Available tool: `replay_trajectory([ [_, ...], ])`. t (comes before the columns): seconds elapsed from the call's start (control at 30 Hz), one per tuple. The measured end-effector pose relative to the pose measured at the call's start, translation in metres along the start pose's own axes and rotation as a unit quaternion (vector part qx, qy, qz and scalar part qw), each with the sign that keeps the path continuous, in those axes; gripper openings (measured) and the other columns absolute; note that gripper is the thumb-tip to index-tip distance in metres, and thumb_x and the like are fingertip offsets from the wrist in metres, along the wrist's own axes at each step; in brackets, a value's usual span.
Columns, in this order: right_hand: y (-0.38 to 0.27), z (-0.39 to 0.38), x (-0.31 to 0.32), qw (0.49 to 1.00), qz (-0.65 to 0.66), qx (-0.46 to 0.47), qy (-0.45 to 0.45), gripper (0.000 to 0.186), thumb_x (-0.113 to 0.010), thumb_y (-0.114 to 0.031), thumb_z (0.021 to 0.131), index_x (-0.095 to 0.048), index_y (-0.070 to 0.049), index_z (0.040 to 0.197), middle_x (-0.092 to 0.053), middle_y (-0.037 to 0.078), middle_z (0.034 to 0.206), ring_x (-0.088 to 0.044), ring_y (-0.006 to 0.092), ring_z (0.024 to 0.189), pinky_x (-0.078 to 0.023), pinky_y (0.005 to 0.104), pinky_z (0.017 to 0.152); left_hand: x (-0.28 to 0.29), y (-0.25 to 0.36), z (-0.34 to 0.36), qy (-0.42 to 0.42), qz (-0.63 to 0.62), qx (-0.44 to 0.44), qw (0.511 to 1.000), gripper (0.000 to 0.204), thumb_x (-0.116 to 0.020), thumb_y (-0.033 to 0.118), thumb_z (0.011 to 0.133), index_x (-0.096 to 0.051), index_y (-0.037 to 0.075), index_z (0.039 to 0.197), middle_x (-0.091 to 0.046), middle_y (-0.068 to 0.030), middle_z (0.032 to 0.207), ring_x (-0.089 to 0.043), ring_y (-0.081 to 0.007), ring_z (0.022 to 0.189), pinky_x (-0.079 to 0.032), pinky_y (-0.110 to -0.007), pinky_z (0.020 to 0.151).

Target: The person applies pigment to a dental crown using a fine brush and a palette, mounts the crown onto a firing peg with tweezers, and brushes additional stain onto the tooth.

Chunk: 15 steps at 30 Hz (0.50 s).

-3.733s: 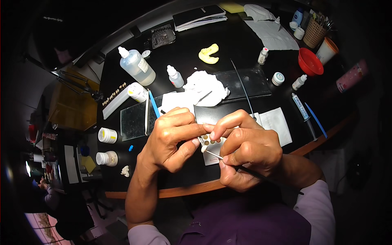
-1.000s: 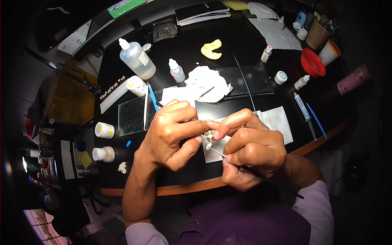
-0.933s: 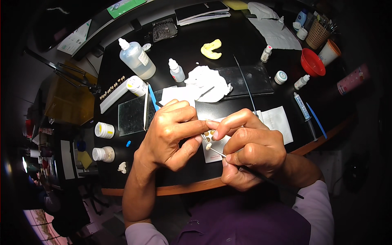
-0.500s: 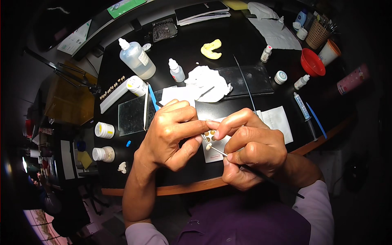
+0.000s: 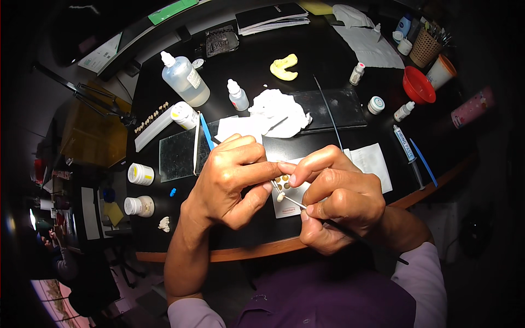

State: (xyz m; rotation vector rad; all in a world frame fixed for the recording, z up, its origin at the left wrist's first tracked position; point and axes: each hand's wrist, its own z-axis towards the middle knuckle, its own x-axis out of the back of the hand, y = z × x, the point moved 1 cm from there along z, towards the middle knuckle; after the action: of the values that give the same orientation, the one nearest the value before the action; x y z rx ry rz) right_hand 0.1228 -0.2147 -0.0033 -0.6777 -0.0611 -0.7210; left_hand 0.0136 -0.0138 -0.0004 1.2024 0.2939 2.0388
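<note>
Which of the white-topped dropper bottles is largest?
The big clear bottle behind the white jar: the medium bottle beside the crumpled tissue and the little bottle beside the round pot are both much smaller.

Two hands [image 5: 238, 180] were over the worktop [image 5: 246, 238], with one red bowl [image 5: 419, 86], one yellow arch [image 5: 276, 69], one syringe [image 5: 404, 143] and, at left, three white jars [image 5: 140, 174].

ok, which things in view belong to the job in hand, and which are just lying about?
Job:
left hand: thin metal tool, small tooth-like piece at its tip
right hand: black-handled tool, tip at the piece

Probably just lying about:
red bowl
black notebook
pink can
blue bottle
</note>
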Motion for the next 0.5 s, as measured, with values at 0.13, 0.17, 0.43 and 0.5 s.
replay_trajectory([
  [0.13, -0.0006, 0.0004, 0.0017, 1.000, 0.004, 0.001, -0.004, 0.021, -0.069, 0.011, 0.070, -0.058, -0.004, 0.079, -0.063, 0.008, 0.075, -0.068, 0.0298, 0.094, -0.067, 0.0520, 0.092, -0.0005, -0.0006, 0.0001, -0.002, -0.002, -0.002, 1.000, 0.045, -0.067, 0.018, 0.066, -0.084, 0.009, 0.107, -0.046, -0.0053, 0.071, -0.048, -0.0254, 0.066, -0.039, -0.039, 0.067],
  [0.17, -0.0010, 0.0007, 0.0020, 1.000, 0.004, 0.001, -0.003, 0.021, -0.069, 0.011, 0.070, -0.058, -0.004, 0.079, -0.063, 0.008, 0.075, -0.068, 0.0298, 0.094, -0.067, 0.0520, 0.092, -0.0003, -0.0002, 0.0004, -0.002, -0.001, -0.002, 1.000, 0.045, -0.067, 0.018, 0.066, -0.084, 0.009, 0.107, -0.046, -0.0053, 0.071, -0.048, -0.0254, 0.066, -0.039, -0.039, 0.067],
  [0.43, -0.0009, 0.0005, 0.0027, 1.000, 0.002, 0.000, -0.008, 0.022, -0.069, 0.011, 0.069, -0.057, -0.005, 0.079, -0.063, 0.008, 0.075, -0.069, 0.0305, 0.095, -0.067, 0.0497, 0.091, -0.0004, 0.0009, 0.0011, -0.004, -0.014, 0.002, 1.000, 0.045, -0.067, 0.017, 0.067, -0.083, 0.008, 0.108, -0.046, -0.0058, 0.071, -0.048, -0.0257, 0.066, -0.040, -0.039, 0.067],
  [0.5, -0.0004, 0.0004, 0.0026, 1.000, 0.005, 0.001, -0.006, 0.022, -0.069, 0.011, 0.069, -0.057, -0.005, 0.079, -0.063, 0.008, 0.074, -0.069, 0.0305, 0.095, -0.066, 0.0496, 0.091, -0.0005, 0.0004, 0.0001, -0.002, -0.015, 0.002, 1.000, 0.045, -0.067, 0.017, 0.067, -0.084, 0.008, 0.109, -0.046, -0.0058, 0.071, -0.048, -0.0257, 0.066, -0.040, -0.039, 0.067],
])
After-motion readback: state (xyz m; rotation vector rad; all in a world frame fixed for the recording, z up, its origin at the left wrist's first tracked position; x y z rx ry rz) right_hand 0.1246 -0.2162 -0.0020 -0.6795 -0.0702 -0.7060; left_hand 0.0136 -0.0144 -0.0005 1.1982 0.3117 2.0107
